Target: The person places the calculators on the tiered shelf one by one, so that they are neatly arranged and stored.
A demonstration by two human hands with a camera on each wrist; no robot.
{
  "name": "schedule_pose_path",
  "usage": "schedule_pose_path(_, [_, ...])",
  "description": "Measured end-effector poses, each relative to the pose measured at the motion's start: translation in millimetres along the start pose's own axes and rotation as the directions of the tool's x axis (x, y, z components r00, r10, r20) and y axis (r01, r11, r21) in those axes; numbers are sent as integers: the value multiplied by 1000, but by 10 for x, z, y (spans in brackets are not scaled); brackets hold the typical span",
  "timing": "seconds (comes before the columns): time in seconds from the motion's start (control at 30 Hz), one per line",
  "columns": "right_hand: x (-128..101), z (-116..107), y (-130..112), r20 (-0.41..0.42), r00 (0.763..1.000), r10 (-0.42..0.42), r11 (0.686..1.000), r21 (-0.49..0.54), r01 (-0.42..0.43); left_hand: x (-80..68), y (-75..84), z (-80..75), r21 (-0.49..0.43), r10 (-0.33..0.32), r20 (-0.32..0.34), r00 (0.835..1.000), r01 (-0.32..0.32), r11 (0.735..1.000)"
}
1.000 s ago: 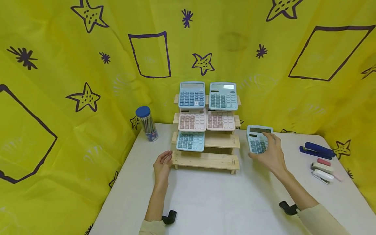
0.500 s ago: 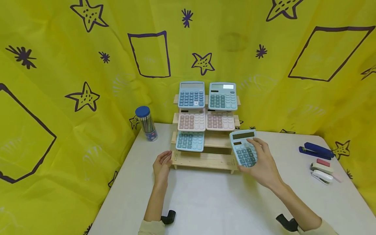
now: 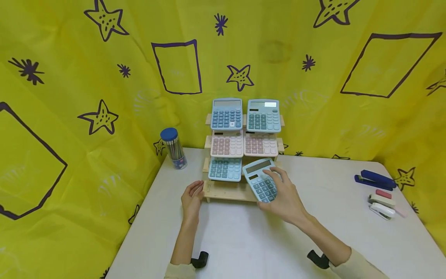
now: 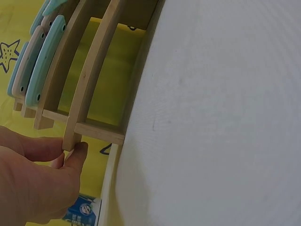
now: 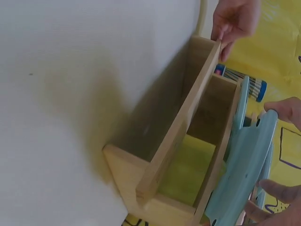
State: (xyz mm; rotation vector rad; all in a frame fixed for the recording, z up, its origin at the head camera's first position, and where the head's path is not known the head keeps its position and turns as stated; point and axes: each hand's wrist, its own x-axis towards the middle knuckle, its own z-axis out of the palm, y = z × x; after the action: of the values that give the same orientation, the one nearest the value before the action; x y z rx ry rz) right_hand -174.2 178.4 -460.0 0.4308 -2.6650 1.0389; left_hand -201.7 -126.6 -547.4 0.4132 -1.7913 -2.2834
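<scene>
My right hand [image 3: 287,199] pinches a light blue calculator [image 3: 259,182] between thumb and fingers, tilted in front of the third tier of a stepped wooden rack [image 3: 226,190]. The right wrist view shows this calculator [image 5: 247,172] edge-on, close to the rack's boards; whether it touches them I cannot tell. Thumb and fingers of my left hand [image 4: 42,183] pinch the left end of the lowest board [image 4: 89,82]. Left of the held calculator, a teal calculator [image 3: 224,169] lies on the third tier. Two pinkish calculators [image 3: 227,145] fill the second tier, two bluish calculators [image 3: 226,114] the top.
A blue-lidded jar of pencils [image 3: 174,149] stands left of the rack. On the table's right lie a dark blue stapler [image 3: 375,180], a pink object [image 3: 383,193] and small pale staplers [image 3: 382,211]. A yellow patterned curtain [image 3: 278,77] hangs behind and at the sides.
My right hand has carried the light blue calculator leftward from beside the rack to in front of its right half, tilting it more. The left hand has stayed at the rack's left end.
</scene>
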Motion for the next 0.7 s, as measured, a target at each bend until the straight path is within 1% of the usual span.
schedule_pose_path(0.13, [100,122,-34,-63,998,1,1000,-6,-2,-5,2,-4,2,2,1,1000,-2,1000])
schedule_pose_path(0.27, [179,277,-19,-145,989,-3,1000,-28,-1,-5,-12,-13,15,-3,-4,1000,3,1000])
schedule_pose_path(0.4, [251,440,33,-203,979,-22,995,-99,2,-7,-18,-17,18,-3,-8,1000,3,1000])
schedule_pose_path(0.57, [303,609,70,-213,977,-23,977,-212,-23,-17,-9,-4,17,-8,-1,1000,8,1000])
schedule_pose_path(0.7, [338,696,44,-222,975,-13,964,-262,-47,-12,-7,4,13,1,-5,1000,-1,1000])
